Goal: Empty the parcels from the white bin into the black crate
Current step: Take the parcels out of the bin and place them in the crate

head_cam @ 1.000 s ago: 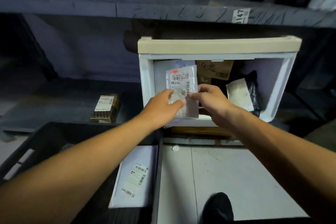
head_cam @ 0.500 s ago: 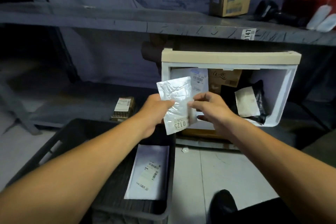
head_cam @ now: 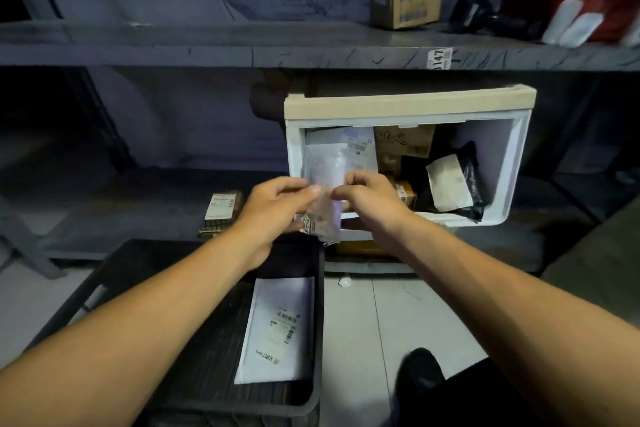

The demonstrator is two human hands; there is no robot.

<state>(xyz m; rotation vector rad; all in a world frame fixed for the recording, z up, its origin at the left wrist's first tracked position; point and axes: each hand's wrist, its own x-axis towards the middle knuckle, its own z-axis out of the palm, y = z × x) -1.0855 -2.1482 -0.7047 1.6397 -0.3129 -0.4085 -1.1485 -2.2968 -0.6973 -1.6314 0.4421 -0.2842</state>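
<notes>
Translucent plastic is forming the small pouch [head_cam: 327, 180] now being held up between both hands, in front of the open face of the white bin [head_cam: 408, 104] and above the far rim of the black crate [head_cam: 313, 395]. The left hand [head_cam: 277, 204] is pinching the pouch's left edge between thumb and forefinger; the right hand [head_cam: 367, 198] is pinching the opposite edge likewise, with the remaining fingers curled. The pouch is blurred, so its contents cannot be told.

Risks noted, as judgement:

- The pouch is hanging over the crate's far right corner rather than its middle. Letting go here could be sending it onto the pale floor [head_cam: 363, 315] between crate and shelf.
- Thin film held only by its edges is likely to be slipping or twisting if one hand lets go first.
- The bin is lying tipped on its side on the lower shelf, and a black bag with a white label [head_cam: 453, 184] is sitting right at its lower lip. Reaching in carelessly could be dragging it out onto the floor.
- A brown carton [head_cam: 405, 144] and a white mailer [head_cam: 356, 146] are remaining deep in the bin, so much of the task is outstanding.
- A white envelope [head_cam: 277, 329] is already lying in the crate.
- A small labelled box [head_cam: 221, 211] is sitting on the shelf outside the bin; whether it belongs to the task cannot be told.
</notes>
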